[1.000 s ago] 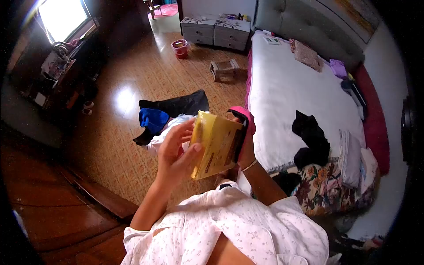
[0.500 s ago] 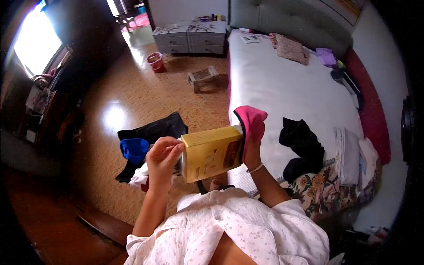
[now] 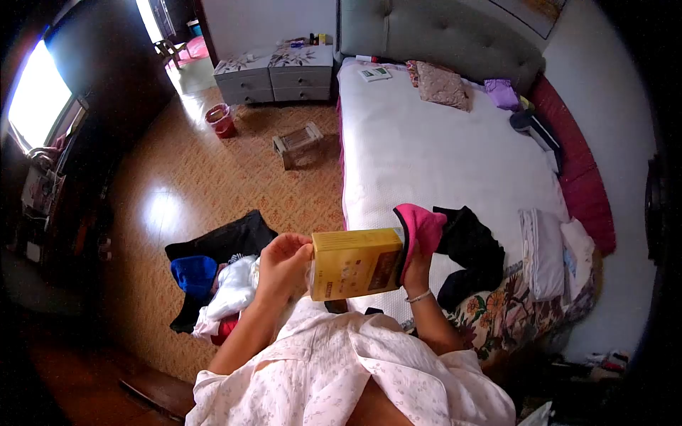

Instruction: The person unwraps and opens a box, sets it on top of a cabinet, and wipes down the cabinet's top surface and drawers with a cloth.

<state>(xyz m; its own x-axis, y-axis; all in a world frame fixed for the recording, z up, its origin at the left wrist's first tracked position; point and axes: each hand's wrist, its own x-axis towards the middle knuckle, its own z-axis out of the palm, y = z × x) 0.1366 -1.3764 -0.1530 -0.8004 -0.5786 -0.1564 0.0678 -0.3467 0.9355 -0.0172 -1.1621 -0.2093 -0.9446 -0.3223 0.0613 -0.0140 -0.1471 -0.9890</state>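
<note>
A yellow box (image 3: pixel 355 266) is held level in front of my chest. My left hand (image 3: pixel 283 264) pinches its left end between thumb and fingers. At the box's right end, my right hand (image 3: pixel 419 266) grips it together with a pink cloth item (image 3: pixel 420 231) with a dark edge; the cloth hides most of the fingers. Black clothing (image 3: pixel 472 252) lies on the bed just beyond my right hand.
The white-covered bed (image 3: pixel 433 153) fills the right side. On the floor at the left are a blue cloth (image 3: pixel 193 275), white clothes (image 3: pixel 233 287) and a black garment (image 3: pixel 227 238). Farther back stand a wooden stool (image 3: pixel 298 144), a red bucket (image 3: pixel 221 121) and grey drawers (image 3: pixel 302 77).
The box has turned from tilted to nearly level, and my left hand has gone from open beside it to pinching its end. The view has shifted, showing more of the floor clothes.
</note>
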